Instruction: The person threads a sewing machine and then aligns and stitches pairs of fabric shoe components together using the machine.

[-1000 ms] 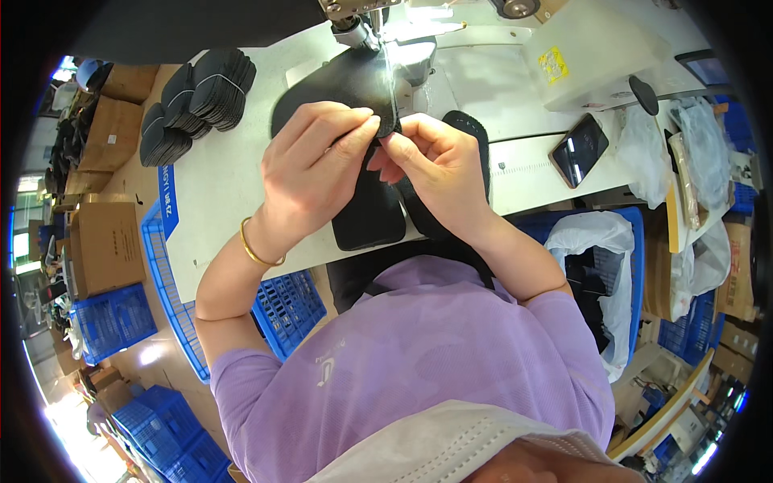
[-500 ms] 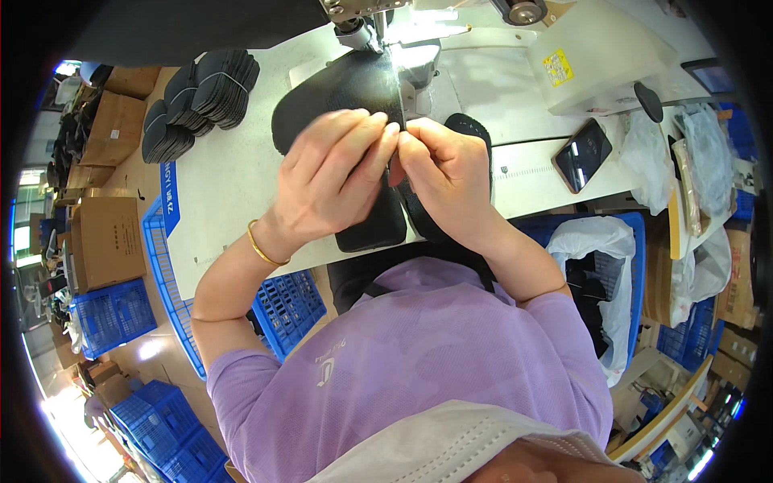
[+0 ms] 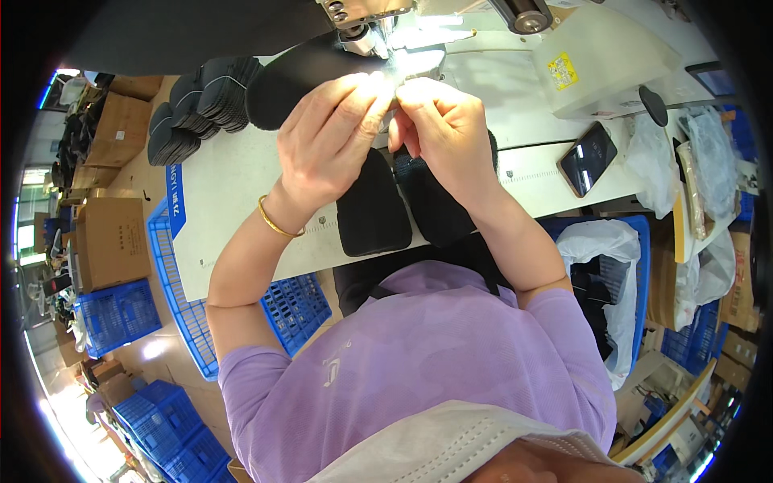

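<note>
A rounded black piece, padded and insole-like (image 3: 294, 84), lies under the head of a sewing machine (image 3: 362, 32). My left hand (image 3: 330, 141) is closed at its near edge, fingers pressed together. Against it, thumb and forefinger pinched at the same edge, is my right hand (image 3: 445, 133); bright lamp glare hides exactly what lies between the fingertips. Below my hands, two more black pieces lie side by side near the table's front edge, a left one (image 3: 373, 213) and a right one (image 3: 431, 211) partly covered by my right hand and wrist.
Banded stacks of black pieces (image 3: 221, 97) stand at the table's back left. To the right lie a phone (image 3: 587, 159) and clear plastic bags (image 3: 648, 161). Blue crates flank me: one on the left (image 3: 181, 298), another lined with a white bag (image 3: 600, 241) on the right.
Both hands have moved away from me, closer to the machine head. The black piece has shifted up and left with them, and more of the left lower piece shows.
</note>
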Tool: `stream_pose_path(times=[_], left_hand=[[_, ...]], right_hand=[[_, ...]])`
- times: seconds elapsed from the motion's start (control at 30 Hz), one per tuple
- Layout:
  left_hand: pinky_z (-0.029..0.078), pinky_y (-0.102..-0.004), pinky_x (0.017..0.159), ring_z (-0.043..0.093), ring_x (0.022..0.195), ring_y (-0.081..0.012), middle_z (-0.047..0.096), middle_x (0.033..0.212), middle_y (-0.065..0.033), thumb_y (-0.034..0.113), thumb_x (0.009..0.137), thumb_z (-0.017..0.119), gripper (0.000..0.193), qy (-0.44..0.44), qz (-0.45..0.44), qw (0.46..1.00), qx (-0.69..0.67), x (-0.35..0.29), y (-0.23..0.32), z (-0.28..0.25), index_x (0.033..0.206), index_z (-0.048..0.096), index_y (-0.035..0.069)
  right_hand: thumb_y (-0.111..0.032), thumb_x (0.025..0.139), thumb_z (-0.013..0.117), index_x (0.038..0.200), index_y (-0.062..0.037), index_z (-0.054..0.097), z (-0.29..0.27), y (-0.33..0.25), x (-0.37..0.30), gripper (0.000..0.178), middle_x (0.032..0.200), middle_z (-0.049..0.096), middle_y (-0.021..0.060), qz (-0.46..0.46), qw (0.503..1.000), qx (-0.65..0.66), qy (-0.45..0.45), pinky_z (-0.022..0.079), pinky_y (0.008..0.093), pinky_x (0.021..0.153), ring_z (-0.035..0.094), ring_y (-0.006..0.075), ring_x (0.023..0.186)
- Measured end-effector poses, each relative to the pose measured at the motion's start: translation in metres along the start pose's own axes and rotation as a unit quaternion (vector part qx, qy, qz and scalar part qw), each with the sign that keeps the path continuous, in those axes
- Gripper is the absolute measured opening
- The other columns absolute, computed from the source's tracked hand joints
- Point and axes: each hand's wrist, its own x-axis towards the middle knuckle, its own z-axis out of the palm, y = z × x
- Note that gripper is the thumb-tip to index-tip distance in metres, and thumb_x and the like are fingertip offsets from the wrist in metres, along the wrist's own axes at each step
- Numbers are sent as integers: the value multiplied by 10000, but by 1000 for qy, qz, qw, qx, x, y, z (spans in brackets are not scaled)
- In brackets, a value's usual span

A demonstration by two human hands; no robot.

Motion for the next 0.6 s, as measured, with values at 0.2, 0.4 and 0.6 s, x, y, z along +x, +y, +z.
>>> stream_pose_path(times=[0.2, 0.4, 0.6], left_hand=[[569, -337, 742, 676, 913, -243, 694, 964, -91, 25, 601, 660, 313, 1, 15, 1000, -16, 0, -24, 9, 909, 698, -15], [564, -329, 725, 676, 898, -233, 692, 948, -80, 7, 614, 654, 310, 18, -11, 1000, -12, 0, -29, 17, 920, 703, -6], [545, -319, 667, 644, 810, -216, 662, 901, -67, 32, 601, 660, 307, 0, -21, 1000, 12, 4, -19, 16, 904, 695, -6]], right_hand=[[-114, 948, 532, 874, -17, 684, 7, 3, 3, 194, 626, 654, 31, 4, 998, 57, 8, 384, 209, 455, 504, 32, 499], [-111, 952, 530, 901, -20, 691, 3, 2, -3, 191, 650, 667, 35, 20, 997, 70, -23, 400, 199, 484, 507, 28, 519], [-108, 947, 527, 882, -15, 696, 6, 2, -4, 204, 639, 664, 24, 37, 997, 57, -26, 407, 203, 488, 515, 30, 526]])
